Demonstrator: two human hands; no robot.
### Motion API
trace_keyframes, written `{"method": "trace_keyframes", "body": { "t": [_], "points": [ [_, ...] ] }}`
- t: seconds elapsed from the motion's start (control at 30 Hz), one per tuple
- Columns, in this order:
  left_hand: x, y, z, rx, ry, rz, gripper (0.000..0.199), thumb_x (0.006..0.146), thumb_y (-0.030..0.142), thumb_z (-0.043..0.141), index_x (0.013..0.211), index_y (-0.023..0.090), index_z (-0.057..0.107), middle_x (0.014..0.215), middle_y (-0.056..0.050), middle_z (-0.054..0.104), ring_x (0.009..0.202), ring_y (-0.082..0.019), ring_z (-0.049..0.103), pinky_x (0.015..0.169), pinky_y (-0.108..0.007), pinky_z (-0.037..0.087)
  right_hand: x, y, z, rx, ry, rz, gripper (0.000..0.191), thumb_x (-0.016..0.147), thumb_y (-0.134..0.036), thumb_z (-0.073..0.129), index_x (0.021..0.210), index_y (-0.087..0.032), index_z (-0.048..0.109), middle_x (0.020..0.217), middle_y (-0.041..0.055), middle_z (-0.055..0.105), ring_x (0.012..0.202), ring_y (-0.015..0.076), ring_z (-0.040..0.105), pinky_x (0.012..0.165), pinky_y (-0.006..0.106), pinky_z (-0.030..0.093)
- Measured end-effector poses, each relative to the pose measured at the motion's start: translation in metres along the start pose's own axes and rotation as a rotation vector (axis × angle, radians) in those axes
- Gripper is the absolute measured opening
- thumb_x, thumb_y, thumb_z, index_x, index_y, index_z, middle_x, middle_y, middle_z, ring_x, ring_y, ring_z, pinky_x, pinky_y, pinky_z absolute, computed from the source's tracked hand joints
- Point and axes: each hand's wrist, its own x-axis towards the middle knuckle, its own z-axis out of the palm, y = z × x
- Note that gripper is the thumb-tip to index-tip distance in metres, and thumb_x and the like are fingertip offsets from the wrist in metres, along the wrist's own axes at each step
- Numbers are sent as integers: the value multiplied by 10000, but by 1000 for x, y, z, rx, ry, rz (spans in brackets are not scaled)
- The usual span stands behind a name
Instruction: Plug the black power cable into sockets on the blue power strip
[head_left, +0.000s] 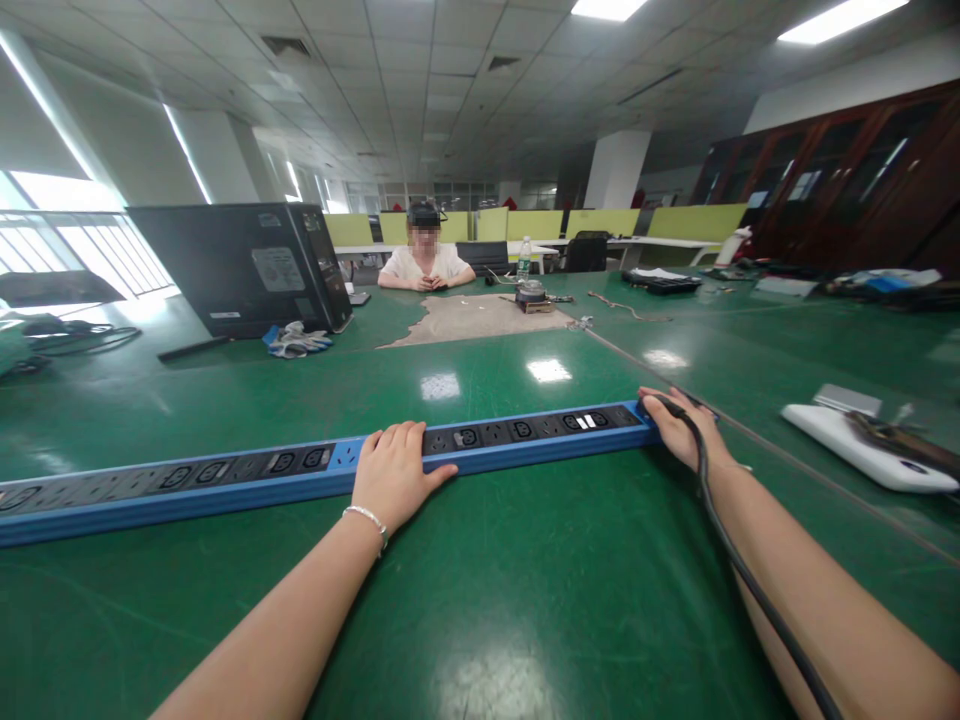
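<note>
A long blue power strip (487, 458) with a row of black sockets lies across the green table and runs out of view at the left. My left hand (394, 470) is closed over its middle, fingers on the far side and thumb along the near edge. My right hand (684, 435) is wrapped round the right end of the strip, its fingertips partly hidden. From that end a black cable (720, 530) comes out, passes over my right hand and trails along the forearm toward the lower right.
A black computer case (247, 270) stands at the back left, with work gloves (296, 341) before it. Across the table (480, 580) sits another person (425, 258), near a water bottle (523, 260). A white device (862, 450) lies at the right.
</note>
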Motion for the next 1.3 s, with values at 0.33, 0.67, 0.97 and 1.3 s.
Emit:
{"method": "trace_keyframes", "body": {
  "t": [0.33,0.67,0.97,1.3],
  "points": [
    [-1,1,-1,-6,0,-5,619,745,599,508,1176,155,490,1187,-145,577,1119,-276,498,971,-443,328,-10,-5,1,-50,42,-28,466,843,-483,323,1161,-274,592,1258,18,556,1280,307,337,1027,545,255],
    [0,1,-1,14,-13,-9,628,742,602,506,1173,145,487,1180,-146,578,1118,-280,500,969,-434,332,-14,-10,-1,-69,50,-34,440,854,-460,333,1164,-275,586,1265,8,551,1279,293,344,1030,531,259],
    [0,0,-2,18,-16,-2,622,747,603,499,1175,152,486,1178,-146,583,1113,-277,504,964,-439,338,-18,-12,2,-44,80,-14,460,856,-480,314,1163,-271,585,1247,33,565,1280,267,347,1043,526,217],
    [0,0,-1,28,-18,2,651,747,614,490,1176,123,487,1180,-154,579,1113,-283,502,960,-442,342,-13,-17,-4,400,390,38,496,885,-472,245,1129,-209,587,1140,69,615,1113,225,523,962,417,382]
  ]
}}
